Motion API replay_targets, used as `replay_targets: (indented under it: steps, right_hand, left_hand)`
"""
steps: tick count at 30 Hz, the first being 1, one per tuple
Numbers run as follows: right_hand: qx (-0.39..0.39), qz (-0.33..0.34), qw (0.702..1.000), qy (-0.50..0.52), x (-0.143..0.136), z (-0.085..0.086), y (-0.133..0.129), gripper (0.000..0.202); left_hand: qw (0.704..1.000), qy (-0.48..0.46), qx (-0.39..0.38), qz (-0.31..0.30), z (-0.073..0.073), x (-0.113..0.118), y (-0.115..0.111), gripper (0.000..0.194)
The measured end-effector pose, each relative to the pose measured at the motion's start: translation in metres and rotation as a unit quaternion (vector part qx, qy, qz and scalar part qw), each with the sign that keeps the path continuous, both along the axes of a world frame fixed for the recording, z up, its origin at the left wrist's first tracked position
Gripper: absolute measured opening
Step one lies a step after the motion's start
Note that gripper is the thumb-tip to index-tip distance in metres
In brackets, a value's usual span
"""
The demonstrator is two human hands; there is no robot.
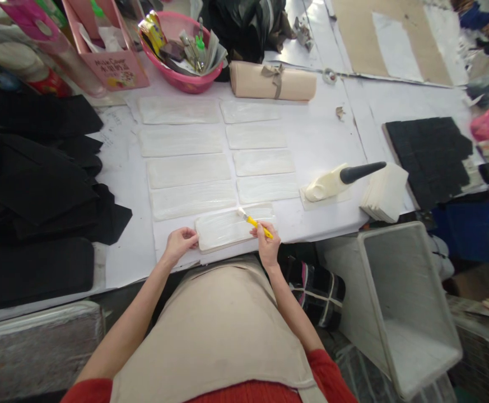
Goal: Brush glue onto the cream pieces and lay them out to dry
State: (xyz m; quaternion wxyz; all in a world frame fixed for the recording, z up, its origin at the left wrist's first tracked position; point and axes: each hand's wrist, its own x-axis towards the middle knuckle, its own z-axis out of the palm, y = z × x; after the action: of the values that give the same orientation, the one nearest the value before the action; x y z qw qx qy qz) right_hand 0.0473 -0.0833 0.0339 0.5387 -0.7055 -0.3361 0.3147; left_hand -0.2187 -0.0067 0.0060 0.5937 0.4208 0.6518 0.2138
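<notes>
My right hand [268, 242] is closed around the yellow handle of a small brush [251, 220]. The brush's pale tip touches a white rectangular strip [219, 228] at the table's front edge, which has shiny streaks on it. At that strip's left end, my left hand [180, 243] has its fingers pinched together on the edge. Beyond lie two columns of similar streaked white strips [189, 172]. To the right, a cream-coloured container with a dark tapered end [328, 182] rests on a pale piece.
Black cut pieces [38, 173] are heaped at the left. Along the back stand a pink box [120, 70], a pink basin [198, 84] of small items and a tied beige roll [248, 84]. A white stack [385, 193] and black panel [427, 157] lie right, above a grey bin [412, 302].
</notes>
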Motion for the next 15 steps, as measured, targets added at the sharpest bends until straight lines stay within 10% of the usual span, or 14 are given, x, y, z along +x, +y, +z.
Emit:
replay_targets:
  steps: [9,15]
  right_hand:
    - [-0.017,-0.157,0.987,-0.028,0.059,-0.012,-0.004,0.041]
    - [-0.004,-0.09,0.996,-0.028,0.043,-0.007,0.0,0.04]
  left_hand:
    - [1.0,0.007,0.001,-0.001,-0.004,0.0,-0.002,0.03]
    - [1.0,0.011,0.0,-0.003,0.001,0.001,0.0,0.03]
